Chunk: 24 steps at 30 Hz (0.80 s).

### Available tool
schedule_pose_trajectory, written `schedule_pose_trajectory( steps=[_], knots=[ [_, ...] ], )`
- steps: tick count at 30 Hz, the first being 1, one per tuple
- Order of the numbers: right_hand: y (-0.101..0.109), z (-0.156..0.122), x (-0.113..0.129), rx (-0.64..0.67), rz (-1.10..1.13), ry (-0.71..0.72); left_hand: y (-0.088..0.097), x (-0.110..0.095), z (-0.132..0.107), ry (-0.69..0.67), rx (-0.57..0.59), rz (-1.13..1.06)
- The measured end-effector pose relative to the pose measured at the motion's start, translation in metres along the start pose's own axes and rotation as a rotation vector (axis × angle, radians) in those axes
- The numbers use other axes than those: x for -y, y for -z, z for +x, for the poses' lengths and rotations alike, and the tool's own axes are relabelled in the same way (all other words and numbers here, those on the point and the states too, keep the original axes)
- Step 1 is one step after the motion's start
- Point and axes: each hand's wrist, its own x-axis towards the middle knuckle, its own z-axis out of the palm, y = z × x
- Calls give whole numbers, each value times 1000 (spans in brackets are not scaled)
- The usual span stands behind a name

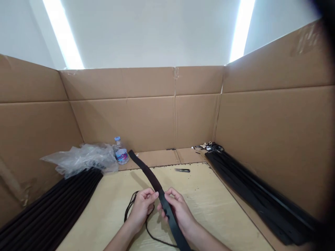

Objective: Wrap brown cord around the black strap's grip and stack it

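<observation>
A long, flat black strap (151,177) runs from the lower middle of the head view up and to the left, its far end raised above the table. It looks ribbed or matte on the far part and smoother on the near part. My right hand (180,210) is closed round the smoother part, thumb on top and fingers beneath. At the strap's left edge, my left hand (143,208) is closed in a pinch beside the join. Thin black cord (157,239) loops behind my left wrist and trails under the strap.
Thread snips (182,170) lie on the pale tabletop (225,212). Black strips are piled at left (60,209) and right (251,191). A water bottle (121,153) stands beside clear plastic bags (83,158). Small scraps (209,146) lie at the back right. Cardboard walls (146,120) enclose three sides.
</observation>
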Motion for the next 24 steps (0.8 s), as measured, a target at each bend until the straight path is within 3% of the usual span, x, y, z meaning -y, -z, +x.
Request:
schedule_pose_trajectory(
  steps=[10, 16, 24],
  knots=[
    [6, 31, 14, -54, -264, 223, -8, -16, 24, -46, 42, -55],
    [2, 47, 22, -53, -365, 251, -8, -21, 34, -78, 73, -111],
    [15, 29, 23, 8, -403, 253, -11, -14, 26, -77, 86, -156]
  ],
)
